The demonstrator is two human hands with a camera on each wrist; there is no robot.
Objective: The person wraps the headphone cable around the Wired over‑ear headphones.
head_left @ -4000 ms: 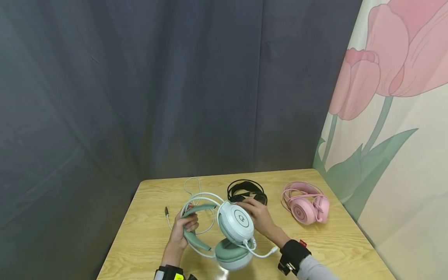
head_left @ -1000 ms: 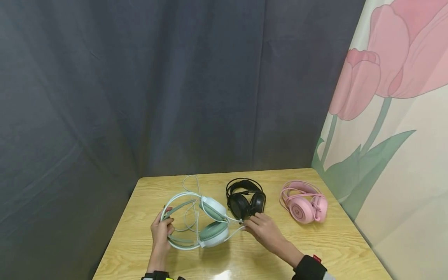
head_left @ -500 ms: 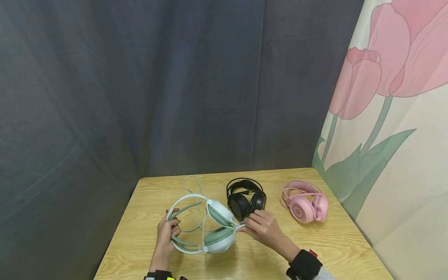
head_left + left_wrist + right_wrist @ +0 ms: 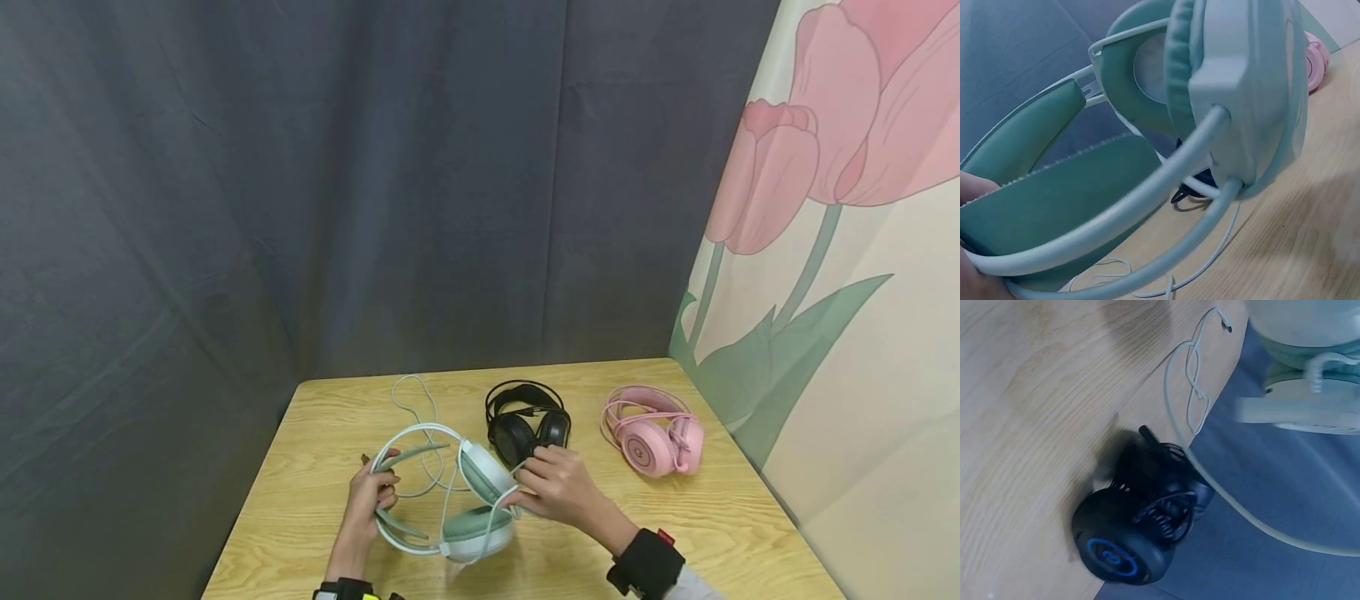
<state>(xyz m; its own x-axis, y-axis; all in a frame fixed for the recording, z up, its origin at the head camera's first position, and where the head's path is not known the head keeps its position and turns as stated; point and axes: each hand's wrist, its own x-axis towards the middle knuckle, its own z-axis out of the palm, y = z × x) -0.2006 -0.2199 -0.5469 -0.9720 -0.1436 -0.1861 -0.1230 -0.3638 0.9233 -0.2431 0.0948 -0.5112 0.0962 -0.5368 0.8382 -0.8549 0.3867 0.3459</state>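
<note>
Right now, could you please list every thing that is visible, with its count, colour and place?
Mint headset: one, mint green and white, held above the left half of the table.
White cable: one, white, runs from the mint headset and loops on the table toward the far edge.
Black headset: one, black, with a blue ring on one cup in the right wrist view, lies at the table's middle.
Pink headset: one, pink, lies on the right side of the table.
Table: one, light wood.
Curtain: one, dark grey, behind the table.
Tulip wall: one, cream with pink flowers, on the right.
Left hand: one, grips the mint headset's band.
Right hand: one, holds the mint headset at its upper ear cup.
</note>
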